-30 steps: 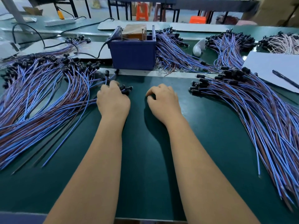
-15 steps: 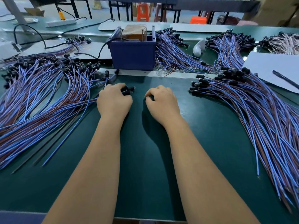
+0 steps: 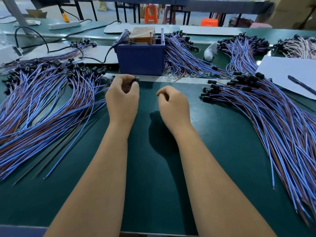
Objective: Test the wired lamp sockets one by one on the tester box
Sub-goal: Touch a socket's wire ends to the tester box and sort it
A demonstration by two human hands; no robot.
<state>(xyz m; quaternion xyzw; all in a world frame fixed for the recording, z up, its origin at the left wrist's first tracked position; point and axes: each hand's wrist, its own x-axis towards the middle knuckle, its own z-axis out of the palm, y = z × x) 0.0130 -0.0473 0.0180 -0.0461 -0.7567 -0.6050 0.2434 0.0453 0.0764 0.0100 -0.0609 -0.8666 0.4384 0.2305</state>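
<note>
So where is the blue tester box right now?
In the head view, the blue plastic tester box sits at the centre back of the green bench, just beyond the left hand, with bundles of blue and brown wired sockets against its right side.

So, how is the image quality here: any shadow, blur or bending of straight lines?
Head view: light from above throws a dark shadow on the green mat under the right hand; the wide lens bows the table edge and spreads the forearms; the far stools look soft, while the left hand, pinching a black socket, and the blue tester box are sharp.
</note>
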